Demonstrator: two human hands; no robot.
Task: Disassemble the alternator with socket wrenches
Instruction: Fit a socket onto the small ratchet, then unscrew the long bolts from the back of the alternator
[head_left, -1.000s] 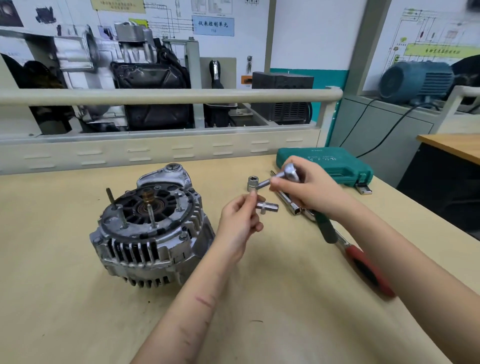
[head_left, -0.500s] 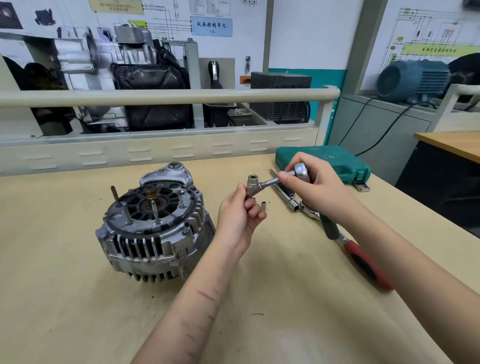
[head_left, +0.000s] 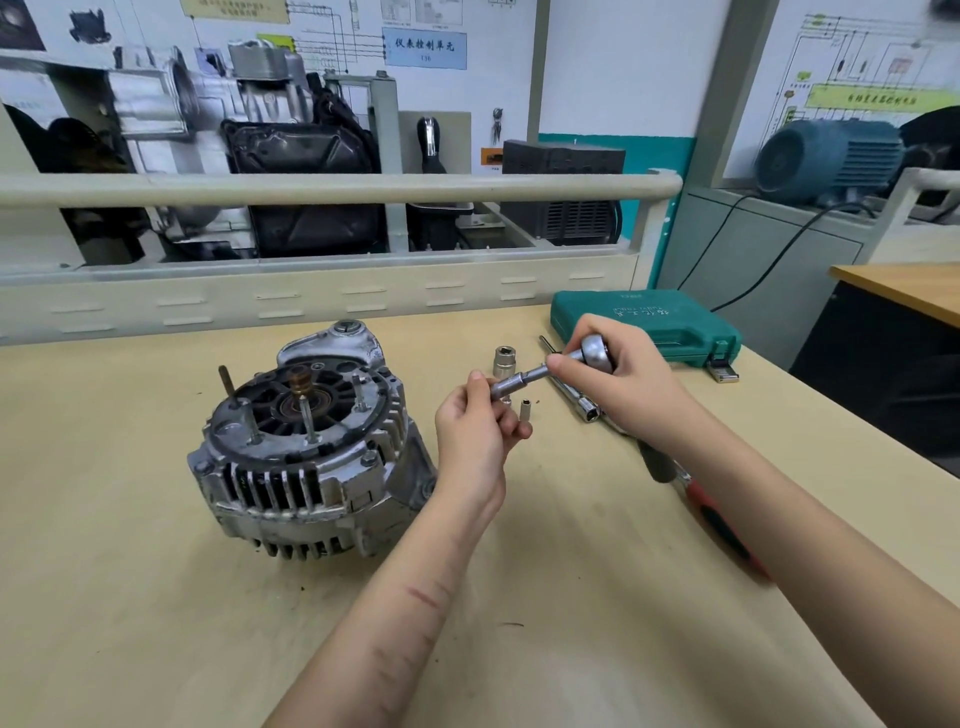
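Alternator (head_left: 306, 447), a ribbed, dull grey metal casting with slotted vents and upright studs, rests on the bench (head_left: 130, 597) just left of the grip. It is judged heavy, rigid and unlikely to slide; hold it by the finned rim, clear of the central shaft. Left hand (head_left: 475, 431) curls round the long socket (head_left: 511, 383), smooth polished steel, likely slick. Right hand (head_left: 618, 374) wraps the wrench (head_left: 595, 352) at its rounded head, its red handle trailing below the forearm. Behind the grip stand a short socket (head_left: 504, 361) and a closed green case (head_left: 644, 322).
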